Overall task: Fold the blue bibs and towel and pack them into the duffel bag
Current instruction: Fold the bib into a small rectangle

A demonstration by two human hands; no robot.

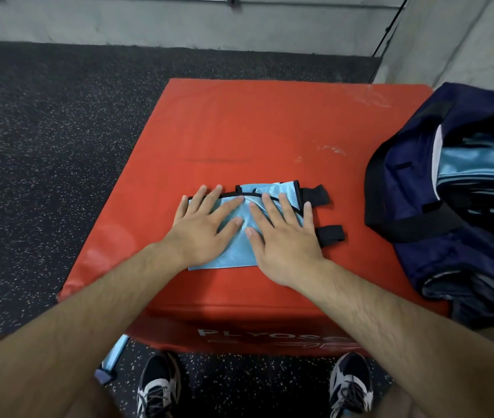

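A folded light-blue bib [233, 251] with black trim and two black straps lies near the front of the red foam box [270, 131]. My left hand [203, 224] presses flat on its left half, fingers spread. On the bib's right half my right hand [282, 233] lies flat too, fingers straight. To the right the navy duffel bag [414, 182] stands open on the box's right edge, with light-blue folded fabric [481, 164] inside it.
Black speckled rubber floor [58, 131] surrounds the box, with a grey wall behind. A light-blue item [116, 354] lies on the floor at the box's front left corner. My two shoes stand in front of the box.
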